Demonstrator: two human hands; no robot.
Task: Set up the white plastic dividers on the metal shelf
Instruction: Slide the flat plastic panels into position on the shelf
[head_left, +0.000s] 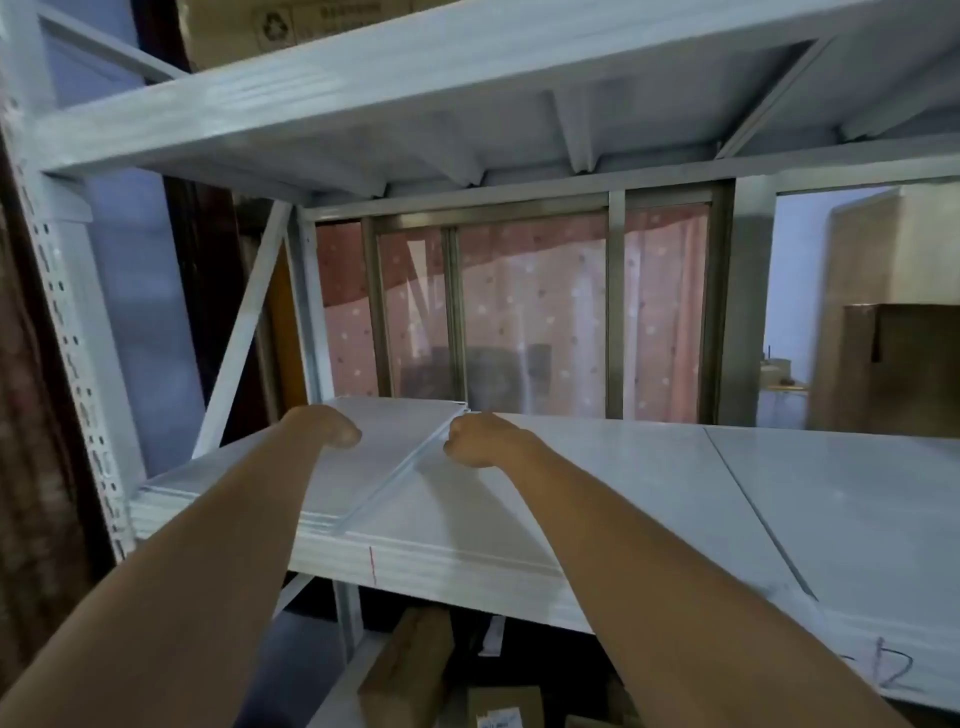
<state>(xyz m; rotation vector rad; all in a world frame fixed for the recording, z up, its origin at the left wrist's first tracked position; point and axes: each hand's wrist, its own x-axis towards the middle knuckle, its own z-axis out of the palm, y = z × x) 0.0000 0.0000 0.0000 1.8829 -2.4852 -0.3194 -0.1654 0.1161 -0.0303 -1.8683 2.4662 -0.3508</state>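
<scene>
A stack of white plastic dividers (395, 441) lies flat on the left end of the white metal shelf (649, 467). My left hand (327, 423) rests on top of the stack near its far end, fingers curled downward. My right hand (480, 436) sits at the stack's right edge, fingers curled against it; whether it grips a sheet is hidden. Both forearms reach in from below. The stack's front edge (311, 525) shows several layered sheets.
A perforated white upright (67, 332) and a diagonal brace (244, 332) stand at left. The upper shelf (415, 93) hangs overhead. Behind is a window with a pink curtain (524, 312). Cardboard boxes (898, 364) stand at right, more boxes (410, 670) below.
</scene>
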